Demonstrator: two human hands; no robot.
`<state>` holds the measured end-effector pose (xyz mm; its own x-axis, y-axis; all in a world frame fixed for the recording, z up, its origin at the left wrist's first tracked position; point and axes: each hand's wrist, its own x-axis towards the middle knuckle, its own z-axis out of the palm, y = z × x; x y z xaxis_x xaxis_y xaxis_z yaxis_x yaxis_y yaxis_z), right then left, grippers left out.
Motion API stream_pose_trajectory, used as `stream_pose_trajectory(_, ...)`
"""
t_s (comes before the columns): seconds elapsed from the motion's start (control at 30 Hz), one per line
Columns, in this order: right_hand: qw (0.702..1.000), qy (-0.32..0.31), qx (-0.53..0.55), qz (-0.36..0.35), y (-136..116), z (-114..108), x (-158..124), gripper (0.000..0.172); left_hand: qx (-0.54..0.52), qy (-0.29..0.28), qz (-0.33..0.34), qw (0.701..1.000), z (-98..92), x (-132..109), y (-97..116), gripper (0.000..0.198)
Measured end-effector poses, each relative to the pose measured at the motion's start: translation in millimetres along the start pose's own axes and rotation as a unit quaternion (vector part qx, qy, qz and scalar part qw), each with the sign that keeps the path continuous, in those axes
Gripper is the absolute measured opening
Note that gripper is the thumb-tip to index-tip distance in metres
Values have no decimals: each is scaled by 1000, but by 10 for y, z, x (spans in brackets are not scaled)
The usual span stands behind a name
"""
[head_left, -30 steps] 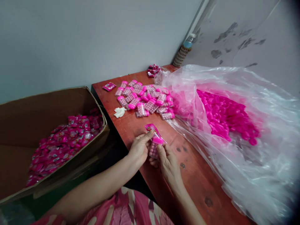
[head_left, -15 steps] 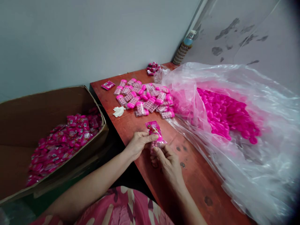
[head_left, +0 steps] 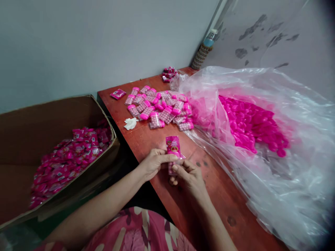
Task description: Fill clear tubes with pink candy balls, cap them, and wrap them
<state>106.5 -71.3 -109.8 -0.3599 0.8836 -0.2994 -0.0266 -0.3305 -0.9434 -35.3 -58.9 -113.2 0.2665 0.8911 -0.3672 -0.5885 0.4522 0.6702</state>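
Over the near edge of the red table, a pink printed packet (head_left: pixel 173 144) stands upright with a clear container of pale pink balls (head_left: pixel 171 168) below it. My left hand (head_left: pixel 156 163) pinches them from the left, its thumb across the front. From the right, my right hand (head_left: pixel 190 174) grips the lower part of the container between thumb and fingers. The overlap of packet and container is partly hidden by my thumbs. Beyond my hands lie several pink-capped containers of balls (head_left: pixel 155 119) in a loose pile.
An open cardboard box (head_left: pixel 47 104) with many pink packets stands left of the table (head_left: pixel 125 139). A large clear plastic bag (head_left: pixel 295 195) of pink caps (head_left: pixel 248 122) covers the right side. Further back are a bottle (head_left: pixel 204 50), small packets (head_left: pixel 169 74) and white crumpled material (head_left: pixel 130 123).
The packet has turned more upright and its printed front now faces the camera more squarely. Both hands keep their hold, and the view has shifted slightly.
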Motion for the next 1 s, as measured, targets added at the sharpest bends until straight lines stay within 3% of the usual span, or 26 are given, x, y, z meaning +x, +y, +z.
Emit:
stream_pose_trajectory(0.2,994,101,30,-34,29,95,-68,26,-10,17,-11,1000,-33,-29,39,23)
stream_pose_trajectory(0.3,993,91,68,-40,81,85,-100,28,-24,25,-5,999,-40,-45,11,26)
stream_pose_trajectory(0.53,990,100,92,-26,90,73,17,23,-48,-27,-28,998,8,-192,-81,22)
stream_pose_trajectory(0.63,995,71,65,-26,-17,75,79,24,-80,29,43,995,-82,-330,89,16)
stream_pose_trajectory(0.73,993,95,43,-59,-116,-43,104,23,-95,143,218,961,-265,-450,353,17)
stream_pose_trajectory(0.8,989,128,20,-74,-137,-170,106,23,-46,195,298,933,-370,-458,450,25)
stream_pose_trajectory(0.87,986,148,-7,-73,-121,-288,96,24,73,201,302,929,-402,-390,411,33)
stream_pose_trajectory(0.93,986,152,-30,-64,-85,-364,71,24,237,145,284,918,-353,-269,252,39)
stream_pose_trajectory(1.0,985,154,-57,-53,-51,-390,28,22,399,63,298,865,-262,-142,44,39)
